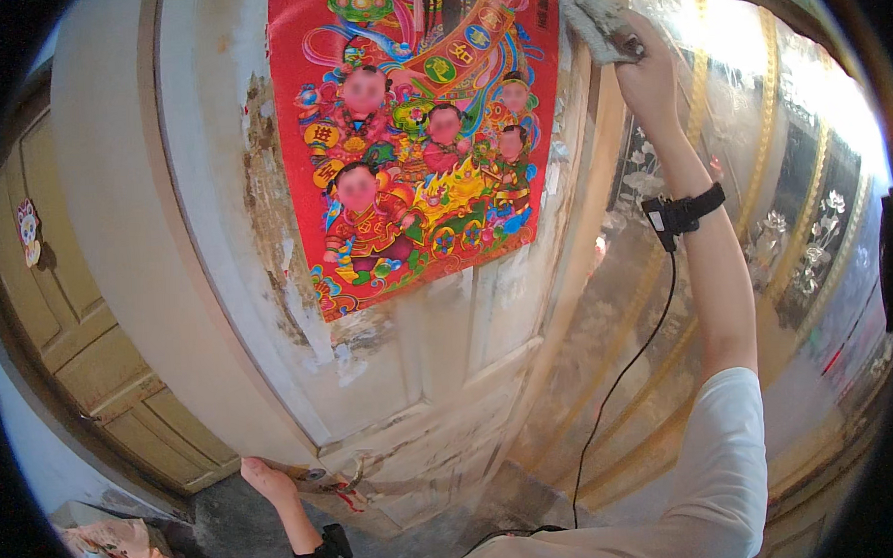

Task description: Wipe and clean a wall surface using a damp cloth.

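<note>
A worn, cream-painted panelled door stands before me. Its edge is gripped low down by my left hand, whose fingers are partly hidden behind it. Raised at the upper right, my right hand holds a damp-looking grey cloth against the door beside a poster's right edge. That red paper poster, printed with colourful figures, covers much of the upper door. Around it, paint is peeling and scraps of white paper cling to the surface. A metal lever handle with red string sits right of my left hand.
Another panelled door, bearing a cartoon cat sticker, is at the left. Translucent flower-patterned curtain strips hang at the right. A black cable runs from my right wrist strap. A pink bag-like item lies at lower left.
</note>
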Available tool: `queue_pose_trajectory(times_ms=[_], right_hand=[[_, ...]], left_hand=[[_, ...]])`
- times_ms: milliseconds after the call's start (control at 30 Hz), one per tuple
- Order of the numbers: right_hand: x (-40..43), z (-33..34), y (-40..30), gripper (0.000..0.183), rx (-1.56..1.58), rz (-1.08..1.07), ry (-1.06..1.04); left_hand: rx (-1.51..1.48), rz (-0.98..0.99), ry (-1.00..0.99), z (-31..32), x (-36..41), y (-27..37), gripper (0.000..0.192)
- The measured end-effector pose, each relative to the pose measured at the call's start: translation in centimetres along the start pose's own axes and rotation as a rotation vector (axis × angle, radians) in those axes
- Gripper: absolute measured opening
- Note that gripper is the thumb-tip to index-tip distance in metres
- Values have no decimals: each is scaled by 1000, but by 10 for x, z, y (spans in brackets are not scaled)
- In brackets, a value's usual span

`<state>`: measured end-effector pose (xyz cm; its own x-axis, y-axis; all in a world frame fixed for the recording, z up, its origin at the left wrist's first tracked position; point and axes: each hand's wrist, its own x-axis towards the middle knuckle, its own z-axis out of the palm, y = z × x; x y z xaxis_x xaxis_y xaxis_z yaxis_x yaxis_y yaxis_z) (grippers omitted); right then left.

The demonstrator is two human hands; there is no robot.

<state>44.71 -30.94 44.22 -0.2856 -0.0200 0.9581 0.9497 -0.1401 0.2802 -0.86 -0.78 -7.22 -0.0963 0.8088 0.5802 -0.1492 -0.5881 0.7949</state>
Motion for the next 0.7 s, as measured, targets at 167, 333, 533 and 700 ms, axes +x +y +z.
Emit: queue_pose_trajectory(times_ms=[167, 333, 533, 700], right_hand=[[-30, 10, -21, 48, -20, 6, -36], [-71, -4, -46, 39, -24, 22, -134], [-66, -19, -48, 43, 5, -13, -246], [-36, -13, -27, 49, 37, 126, -111]], left_hand=[[23, 22, -30, -4, -1, 2, 51], [42, 20, -7, 0, 1, 10, 66], [47, 0, -2, -3, 1, 12, 77], [-72, -63, 45, 3, -3, 4, 61]])
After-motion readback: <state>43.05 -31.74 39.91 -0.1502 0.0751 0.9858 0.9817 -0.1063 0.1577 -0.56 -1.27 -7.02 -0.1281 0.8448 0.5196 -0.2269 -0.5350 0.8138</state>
